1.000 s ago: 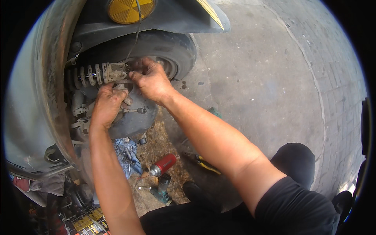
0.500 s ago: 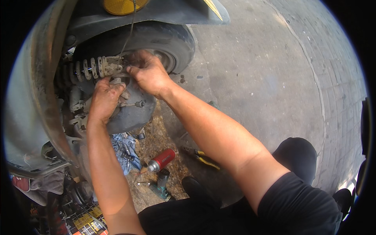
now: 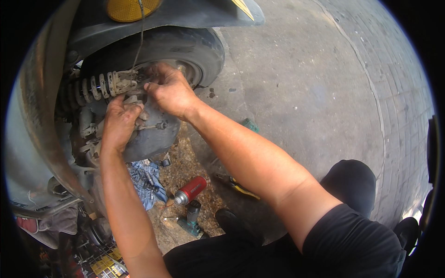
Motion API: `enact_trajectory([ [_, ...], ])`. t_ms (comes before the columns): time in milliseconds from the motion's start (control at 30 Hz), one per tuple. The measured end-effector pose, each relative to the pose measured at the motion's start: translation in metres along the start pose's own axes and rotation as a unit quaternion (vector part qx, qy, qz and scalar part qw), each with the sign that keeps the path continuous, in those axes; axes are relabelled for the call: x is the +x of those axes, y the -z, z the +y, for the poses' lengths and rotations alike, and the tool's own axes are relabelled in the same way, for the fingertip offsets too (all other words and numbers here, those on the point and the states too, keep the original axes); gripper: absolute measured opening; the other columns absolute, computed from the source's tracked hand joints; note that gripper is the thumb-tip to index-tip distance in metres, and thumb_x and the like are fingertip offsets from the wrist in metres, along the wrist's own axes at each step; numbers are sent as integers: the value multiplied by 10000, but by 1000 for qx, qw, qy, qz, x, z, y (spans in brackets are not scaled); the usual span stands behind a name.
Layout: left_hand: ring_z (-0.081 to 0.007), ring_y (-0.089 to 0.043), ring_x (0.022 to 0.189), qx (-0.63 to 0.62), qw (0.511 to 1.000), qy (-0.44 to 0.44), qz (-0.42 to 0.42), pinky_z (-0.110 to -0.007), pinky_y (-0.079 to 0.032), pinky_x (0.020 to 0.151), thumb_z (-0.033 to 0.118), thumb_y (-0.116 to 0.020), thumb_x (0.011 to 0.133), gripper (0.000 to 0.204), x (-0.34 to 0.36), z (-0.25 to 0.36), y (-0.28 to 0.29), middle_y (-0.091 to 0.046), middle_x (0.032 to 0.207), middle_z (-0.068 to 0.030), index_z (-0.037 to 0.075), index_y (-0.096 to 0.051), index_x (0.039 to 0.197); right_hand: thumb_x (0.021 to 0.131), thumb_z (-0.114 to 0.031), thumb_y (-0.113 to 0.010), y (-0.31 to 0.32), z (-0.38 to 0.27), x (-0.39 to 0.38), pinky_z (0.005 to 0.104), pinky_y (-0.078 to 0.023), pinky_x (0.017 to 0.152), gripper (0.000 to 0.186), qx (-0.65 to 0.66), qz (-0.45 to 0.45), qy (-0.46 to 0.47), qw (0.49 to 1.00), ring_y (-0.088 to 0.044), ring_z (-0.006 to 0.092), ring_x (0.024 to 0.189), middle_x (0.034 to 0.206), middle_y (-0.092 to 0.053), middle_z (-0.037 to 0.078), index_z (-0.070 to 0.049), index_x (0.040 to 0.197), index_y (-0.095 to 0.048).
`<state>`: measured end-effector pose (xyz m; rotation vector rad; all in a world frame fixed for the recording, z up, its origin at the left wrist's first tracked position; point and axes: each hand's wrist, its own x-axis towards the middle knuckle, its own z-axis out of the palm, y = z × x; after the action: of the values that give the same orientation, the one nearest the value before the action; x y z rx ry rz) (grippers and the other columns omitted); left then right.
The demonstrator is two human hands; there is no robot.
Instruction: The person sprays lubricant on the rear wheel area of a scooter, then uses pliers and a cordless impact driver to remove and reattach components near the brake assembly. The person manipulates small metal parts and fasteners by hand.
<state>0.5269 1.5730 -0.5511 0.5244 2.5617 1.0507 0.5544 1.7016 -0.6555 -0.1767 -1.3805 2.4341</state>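
Since one second earlier, the wheel [image 3: 206, 53], the orange reflector [image 3: 132, 10] and the coil spring [image 3: 99, 86] have all shifted leftward in your view, and your two hands have shifted with them. Both hands remain at the near end of the spring.

Locate the spring at upper left, beside the wheel and below the dark fender [image 3: 194, 16]. Its right end carries a dirty metal fitting [image 3: 124, 82]. One thin cable [image 3: 141, 39] hangs past the reflector and reaches this fitting.

Your left hand [image 3: 120, 121] is just below the fitting, its fingers pointing up beside a pale bracket [image 3: 143, 112]. You cannot tell from this view whether these fingers grasp the bracket. Your right hand [image 3: 170, 95] is to the right of the fitting, in front of the wheel. Its fingers are bent, with the thumb directed at the fitting; whether they grasp a small part cannot be told.

Below the bracket, a short rod [image 3: 160, 125] projects to the right. On the ground between your forearms, note a blue cloth [image 3: 138, 175] bearing metal tools, a red can [image 3: 191, 189] lying on its side, and a teal power tool [image 3: 189, 226] just beside the can. Yellow-handled pliers [image 3: 244, 189] lie near your right forearm.
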Motion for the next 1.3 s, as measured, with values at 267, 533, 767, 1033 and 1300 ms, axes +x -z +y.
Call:
enact_trajectory([
  [267,-109,-632,695,2,1000,1,-6,-266,-526,644,76,-626,844,380,1,-2,1,-699,846,-42,-9,-612,1214,834,-72,-686,0,-2,0,347,-523,813,390,23,7,-21,999,-667,231,877,930,-694,147,17,1208,-622],
  [533,-116,-633,697,5,1000,7,-1,-273,-519,672,70,-625,838,384,-2,3,0,-703,834,-43,-6,-617,1214,847,-57,-675,2,-3,2,331,-520,848,407,32,-5,-42,999,-669,232,904,949,-702,149,21,1242,-615],
  [767,-118,-633,709,15,1000,13,-1,-269,-512,687,67,-627,829,393,-2,4,0,-708,831,-56,-14,-615,1214,861,-54,-658,4,-5,-1,314,-522,766,398,68,-20,-45,996,-659,197,832,925,-699,134,32,1246,-612],
  [1033,-117,-614,809,40,999,23,-12,-278,-495,753,118,-647,835,556,0,-3,4,-673,975,-50,-10,-530,1364,920,-47,-635,4,-5,-9,261,-469,489,437,102,-30,-46,993,-593,118,587,782,-650,73,60,1334,-541],
  [1300,-141,-631,744,18,1000,-6,-15,-291,-510,709,101,-664,806,454,-1,1,3,-702,851,-64,-19,-595,1239,930,-25,-584,9,-15,-1,277,-475,447,370,236,-47,-99,966,-611,158,553,853,-662,119,85,1279,-530],
])
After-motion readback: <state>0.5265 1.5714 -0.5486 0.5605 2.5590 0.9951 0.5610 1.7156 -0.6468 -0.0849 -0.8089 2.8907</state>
